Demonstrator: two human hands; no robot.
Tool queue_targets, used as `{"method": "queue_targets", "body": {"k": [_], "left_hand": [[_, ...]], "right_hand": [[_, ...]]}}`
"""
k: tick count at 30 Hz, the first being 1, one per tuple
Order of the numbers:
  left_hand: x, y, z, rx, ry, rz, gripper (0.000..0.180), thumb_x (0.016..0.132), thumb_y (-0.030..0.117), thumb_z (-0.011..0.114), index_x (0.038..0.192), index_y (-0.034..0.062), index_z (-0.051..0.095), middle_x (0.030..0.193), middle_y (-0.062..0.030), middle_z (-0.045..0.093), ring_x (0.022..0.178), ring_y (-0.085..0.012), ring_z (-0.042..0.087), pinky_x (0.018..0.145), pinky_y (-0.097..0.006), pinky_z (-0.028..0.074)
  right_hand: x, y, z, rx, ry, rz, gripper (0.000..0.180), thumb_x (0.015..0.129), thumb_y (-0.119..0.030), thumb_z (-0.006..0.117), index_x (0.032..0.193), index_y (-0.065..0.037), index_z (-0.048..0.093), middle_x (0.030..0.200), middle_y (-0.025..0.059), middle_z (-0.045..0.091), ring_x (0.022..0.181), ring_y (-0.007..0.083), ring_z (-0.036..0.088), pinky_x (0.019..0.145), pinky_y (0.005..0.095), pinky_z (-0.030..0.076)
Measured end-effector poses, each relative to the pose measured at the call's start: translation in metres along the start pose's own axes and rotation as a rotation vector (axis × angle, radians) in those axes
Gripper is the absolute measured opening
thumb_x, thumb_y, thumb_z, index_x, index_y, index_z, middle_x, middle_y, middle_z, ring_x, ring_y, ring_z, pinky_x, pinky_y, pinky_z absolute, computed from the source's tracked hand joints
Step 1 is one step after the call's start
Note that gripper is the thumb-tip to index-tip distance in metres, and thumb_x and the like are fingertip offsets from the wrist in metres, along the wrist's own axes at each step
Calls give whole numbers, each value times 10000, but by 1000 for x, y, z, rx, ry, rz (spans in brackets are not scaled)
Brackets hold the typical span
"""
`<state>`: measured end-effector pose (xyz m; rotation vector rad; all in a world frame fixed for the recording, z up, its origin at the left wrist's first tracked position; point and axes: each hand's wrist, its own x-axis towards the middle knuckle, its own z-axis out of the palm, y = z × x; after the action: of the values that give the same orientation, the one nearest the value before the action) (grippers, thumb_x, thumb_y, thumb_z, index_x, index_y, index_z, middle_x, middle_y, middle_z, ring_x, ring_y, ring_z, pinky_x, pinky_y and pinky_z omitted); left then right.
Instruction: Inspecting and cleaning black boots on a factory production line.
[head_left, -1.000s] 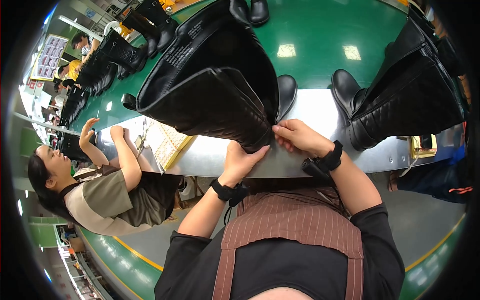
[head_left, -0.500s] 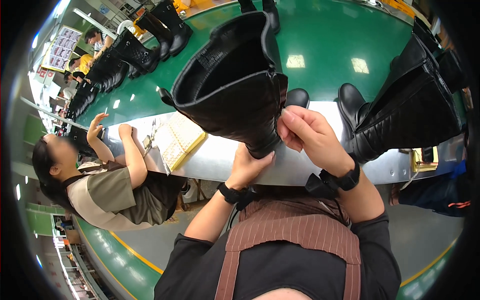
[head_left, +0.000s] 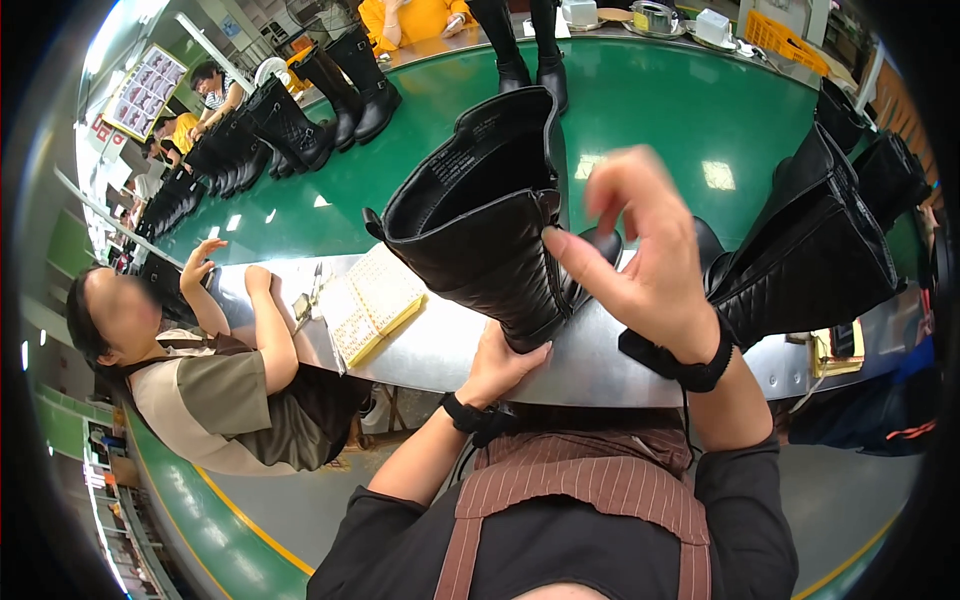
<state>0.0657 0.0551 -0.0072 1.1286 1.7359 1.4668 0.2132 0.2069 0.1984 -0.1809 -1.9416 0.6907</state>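
Observation:
A tall black leather boot stands upright in front of me, its wide shaft mouth facing up and a zip running down its right side. My left hand is wrapped round the back of its ankle. My right hand is raised beside the boot's right edge, thumb and fingers spread, the fingertips smeared by motion. The thumb tip lies at the zip side near the top; whether it touches cannot be told. Nothing shows in that hand. The boot's foot is mostly hidden behind the shaft and my right hand.
Another black boot with a quilted panel stands at the right on the metal ledge. A stack of yellowish papers lies left. Beyond runs a green conveyor with several boots. A co-worker sits at the left.
My right hand has opened from a pinch at the boot's side seam and lifted away. The boot's top sits a little lower and nearer, with my left hand still round the ankle.

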Motion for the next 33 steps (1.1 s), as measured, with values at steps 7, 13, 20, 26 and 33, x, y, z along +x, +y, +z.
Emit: {"method": "queue_targets", "body": {"k": [7,13,20,26,33], "left_hand": [[0,8,3,49,25,-7,392,788,46,768,1141,-32,615,1063,-92,699,983,-169,663,887,-325,531],[2,6,2,56,23,49,541,769,62,774,1259,-27,563,1183,-131,674,1095,-202,640,978,-347,491],[3,-2,1,46,-25,5,624,724,113,800,1273,7,521,1166,-137,639,1094,-247,620,960,-365,472],[4,16,2,70,-26,14,575,729,107,794,1234,-3,543,1114,-135,654,1046,-241,632,938,-358,484],[1,15,1,110,26,31,462,750,66,781,1177,6,618,1084,-94,698,1025,-172,654,906,-321,515]], "right_hand": [[34,-8,-4,-107,-140,-277,501,659,43,705,1130,-105,615,791,9,519,609,146,507,559,263,434],[22,-7,15,-1,48,-223,498,685,54,783,1139,-71,624,799,8,585,647,92,562,585,227,460],[-27,5,29,141,123,313,271,728,-159,868,873,-17,689,834,37,676,546,59,565,505,208,447],[-20,-2,29,262,56,459,178,811,-147,796,830,-8,688,672,8,639,549,31,534,485,204,410],[-4,-15,0,507,-345,717,266,951,-206,597,797,-1,670,647,22,612,489,37,495,454,204,377]]}}
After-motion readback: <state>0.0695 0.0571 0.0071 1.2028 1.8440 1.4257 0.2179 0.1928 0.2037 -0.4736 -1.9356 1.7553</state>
